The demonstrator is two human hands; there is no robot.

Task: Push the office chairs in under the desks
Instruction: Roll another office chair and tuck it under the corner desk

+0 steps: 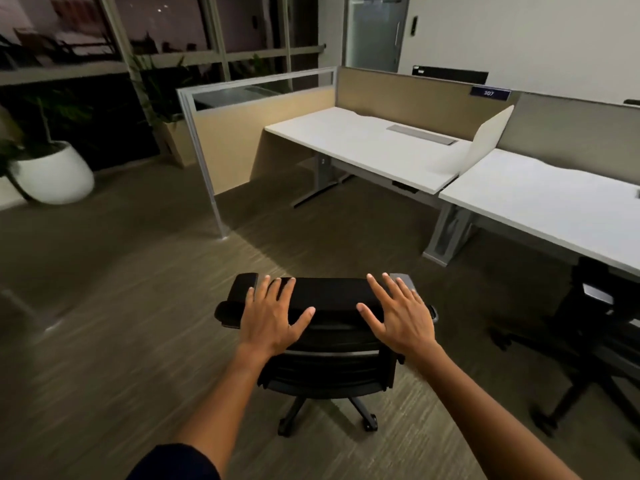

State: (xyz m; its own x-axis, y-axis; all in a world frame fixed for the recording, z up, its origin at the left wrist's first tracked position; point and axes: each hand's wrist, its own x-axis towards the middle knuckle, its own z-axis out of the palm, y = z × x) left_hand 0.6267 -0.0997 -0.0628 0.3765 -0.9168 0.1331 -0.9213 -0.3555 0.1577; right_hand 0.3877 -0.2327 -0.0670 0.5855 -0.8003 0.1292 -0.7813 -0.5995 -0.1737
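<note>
1. Head view, lower centre of the frame: a black office chair [329, 327] stands on the carpeted floor [121, 323], its back toward the camera and its wheeled base visible below.
2. The left hand [273, 315] lies over the left part of the chair's top edge, fingers spread and extended; the grip is apart, not closed around anything. Whether the palm presses on the backrest or hovers just above it cannot be told.
3. The right hand [398, 317] matches it over the right part of the top edge, fingers splayed and flat, grip likewise apart; its fingertips reach near the grey armrest pad [403, 281].
4. The chair sits directly beneath and between both hands, well apart from the nearest worktop [363, 147], which stands in the upper centre of the frame with a tan partition [408, 95] behind it.
5. A second worktop [540, 202] runs along the right edge, touching the first at a white divider panel [491, 140].
6. A second black chair [588, 323] stands at the right edge, partly tucked under that worktop.
7. At far left, a white planter [52, 174] sits by dark windows.
</note>
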